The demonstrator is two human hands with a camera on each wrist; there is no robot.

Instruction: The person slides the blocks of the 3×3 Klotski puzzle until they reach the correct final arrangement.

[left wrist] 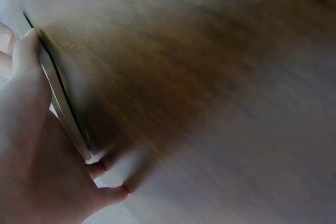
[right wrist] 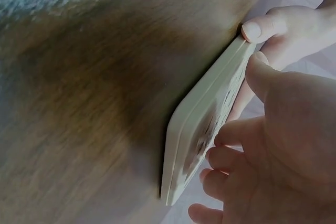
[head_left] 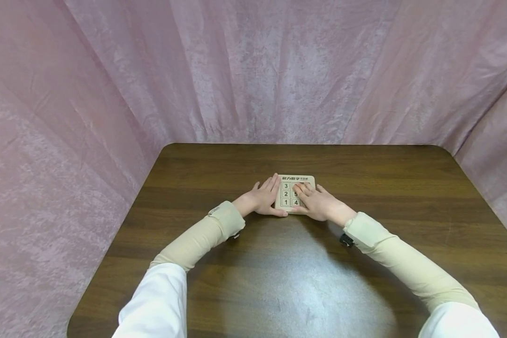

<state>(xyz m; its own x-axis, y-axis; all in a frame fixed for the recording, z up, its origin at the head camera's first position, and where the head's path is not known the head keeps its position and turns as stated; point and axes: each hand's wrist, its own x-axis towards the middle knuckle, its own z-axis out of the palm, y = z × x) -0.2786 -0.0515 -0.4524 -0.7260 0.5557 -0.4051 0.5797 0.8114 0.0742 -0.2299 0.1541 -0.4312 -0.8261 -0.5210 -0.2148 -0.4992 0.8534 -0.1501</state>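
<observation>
Pale number board (head_left: 290, 198), lying flat on the dark wooden table (head_left: 363, 164) near the middle of the head view, between left hand (head_left: 264, 198) and right hand (head_left: 318, 205). Along the far edge, dark printed characters (head_left: 290, 178); below, ruled squares (head_left: 286, 194). Legible in the left column, from far to near: 3, 2, 1; in the next column: 5 and 4; remaining squares largely hidden by fingers. On the left: fingers straight along the left edge, thumb spread wide to the near left corner. On the right: fingers spread over the squares, slightly bent in the right wrist view, thumb pointing left by the near edge; contact between this thumb and the board impossible to tell. Outward along the arms: pale wristbands (head_left: 367, 230), cream sleeves (head_left: 194, 239), white upper sleeves (head_left: 156, 300). On the near tabletop, a patch of reflected light (head_left: 317, 286). Beyond: pink curtain (head_left: 279, 70), hanging in folds.
</observation>
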